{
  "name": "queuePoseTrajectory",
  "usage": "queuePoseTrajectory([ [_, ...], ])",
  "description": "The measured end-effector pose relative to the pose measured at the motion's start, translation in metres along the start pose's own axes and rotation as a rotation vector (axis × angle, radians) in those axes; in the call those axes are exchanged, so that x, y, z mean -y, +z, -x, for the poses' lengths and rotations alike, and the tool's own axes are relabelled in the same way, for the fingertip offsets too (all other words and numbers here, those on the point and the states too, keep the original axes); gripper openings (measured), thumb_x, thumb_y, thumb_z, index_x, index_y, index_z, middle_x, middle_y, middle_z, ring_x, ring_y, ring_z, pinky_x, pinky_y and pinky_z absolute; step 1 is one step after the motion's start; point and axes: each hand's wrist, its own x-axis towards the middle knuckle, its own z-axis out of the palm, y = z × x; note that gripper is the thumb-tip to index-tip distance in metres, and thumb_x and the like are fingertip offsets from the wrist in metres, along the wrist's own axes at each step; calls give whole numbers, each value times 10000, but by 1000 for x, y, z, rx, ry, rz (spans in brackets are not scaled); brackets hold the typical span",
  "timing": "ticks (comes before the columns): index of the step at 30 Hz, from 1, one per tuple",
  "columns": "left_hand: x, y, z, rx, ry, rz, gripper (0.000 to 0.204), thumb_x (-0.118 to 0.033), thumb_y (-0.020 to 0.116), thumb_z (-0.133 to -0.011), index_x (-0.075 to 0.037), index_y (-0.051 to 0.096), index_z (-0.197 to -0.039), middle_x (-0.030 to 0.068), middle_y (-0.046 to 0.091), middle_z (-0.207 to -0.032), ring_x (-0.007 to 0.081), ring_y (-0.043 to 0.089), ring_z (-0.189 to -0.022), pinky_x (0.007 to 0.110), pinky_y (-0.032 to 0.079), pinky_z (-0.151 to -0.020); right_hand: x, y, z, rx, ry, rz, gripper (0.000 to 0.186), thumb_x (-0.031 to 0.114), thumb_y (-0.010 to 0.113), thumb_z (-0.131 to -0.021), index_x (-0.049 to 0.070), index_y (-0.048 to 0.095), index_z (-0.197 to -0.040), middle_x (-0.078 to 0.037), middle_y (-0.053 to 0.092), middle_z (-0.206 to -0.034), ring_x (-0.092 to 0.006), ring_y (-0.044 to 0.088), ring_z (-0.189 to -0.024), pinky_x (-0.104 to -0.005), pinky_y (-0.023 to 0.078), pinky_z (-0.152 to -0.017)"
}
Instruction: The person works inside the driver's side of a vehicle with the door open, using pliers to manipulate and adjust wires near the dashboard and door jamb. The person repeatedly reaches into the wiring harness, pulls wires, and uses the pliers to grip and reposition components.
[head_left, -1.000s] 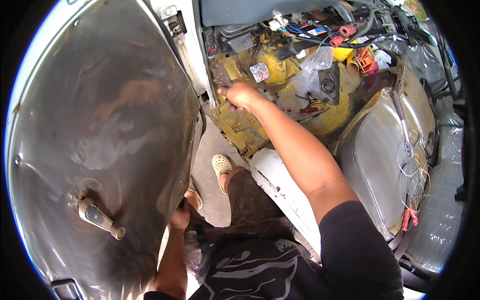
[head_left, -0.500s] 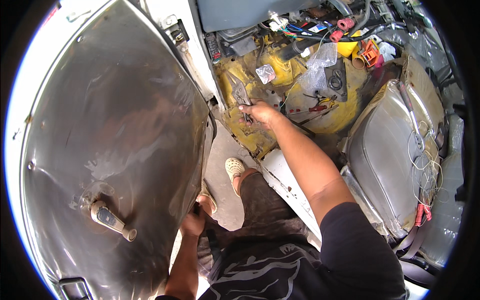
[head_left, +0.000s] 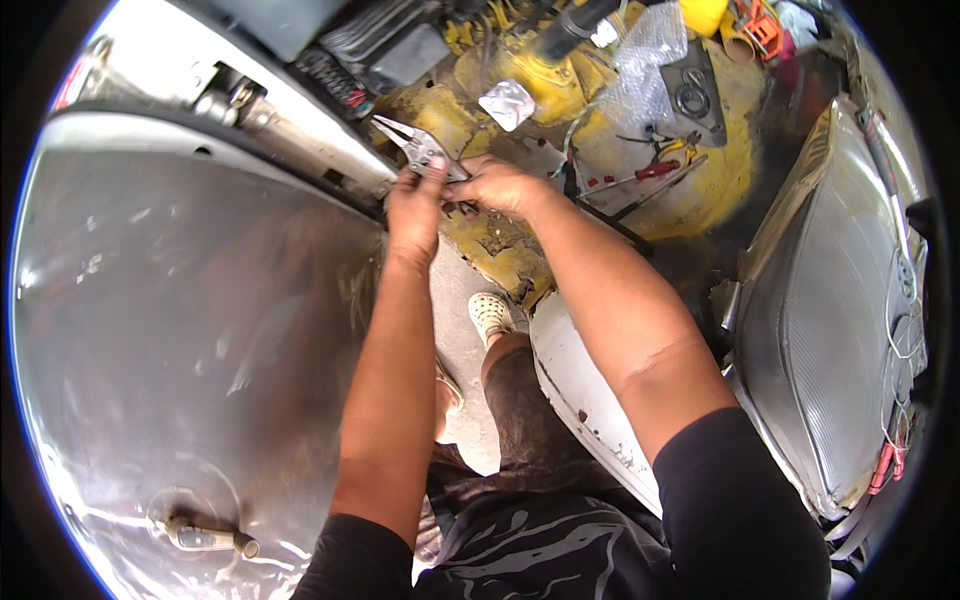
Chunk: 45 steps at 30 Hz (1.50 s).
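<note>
Pliers (head_left: pixel 423 148) are being gripped by left hand (head_left: pixel 413 212) and right hand (head_left: pixel 492 187) near the yellow floor (head_left: pixel 508 260) edge; a slackening grip could be dropping them.

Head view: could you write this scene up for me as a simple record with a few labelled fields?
Tool: metal pliers, tips toward the picture's upper left
Left hand: holding the pliers near the jaws
Right hand: around the handle end
Floor: worn yellow floor, with red-handled tool, bubble wrap
Picture's left: dark door panel, crank
Picture's right: grey seat
</note>
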Motion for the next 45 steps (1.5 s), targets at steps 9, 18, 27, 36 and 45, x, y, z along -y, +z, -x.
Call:
queuePoseTrajectory([
  [9, 16, 0, -40, -74, 37, 115, 344, -247, 646, -1102, -18, 601, -1354, 93, 711, -1201, 192, 680, -1042, 362, 560, -948, 16, 31, -13, -406, -75, 533, 409, 230, 777, -846, 23, 708, -1192, -227, 749, -1204, -407, 705, -1152, -470, 553, -1011],
  [18, 13, 11, -38, -191, 129, -88, 363, -270, 576, -1134, 16, 597, -1357, 110, 699, -1232, 205, 649, -1067, 354, 534, -968, 10, 26, -35, -432, -161, 521, 343, 188, 720, -875, 30, 687, -1177, -231, 738, -1206, -408, 693, -1177, -483, 550, -1020],
  [27, 4, 27, -42, -378, -16, 0, 380, -268, 590, -1124, 25, 565, -1365, 120, 698, -1205, 204, 673, -992, 341, 554, -806, -16, 29, -36, -501, -275, 376, 396, 268, 806, -864, 34, 642, -1137, -252, 731, -1130, -446, 690, -1115, -507, 559, -955],
  [36, 16, 0, -25, -472, -126, -400, 503, -337, 709, -1059, 116, 685, -1277, 160, 768, -1112, 265, 688, -935, 381, 547, -870, -16, 45, -32, -342, -182, 265, 443, 357, 719, -925, -4, 636, -1169, -291, 688, -1245, -442, 651, -1220, -469, 519, -1039],
  [45, 4, 9, -22, -515, 21, -1125, 435, -412, 688, -1023, 4, 794, -1094, 277, 766, -1032, 430, 746, -1011, 485, 570, -889, -38, 51, -61, -260, -149, -88, 452, 395, 502, -1095, -21, 623, -1225, -235, 703, -1175, -329, 673, -1074, -423, 528, -968],
])
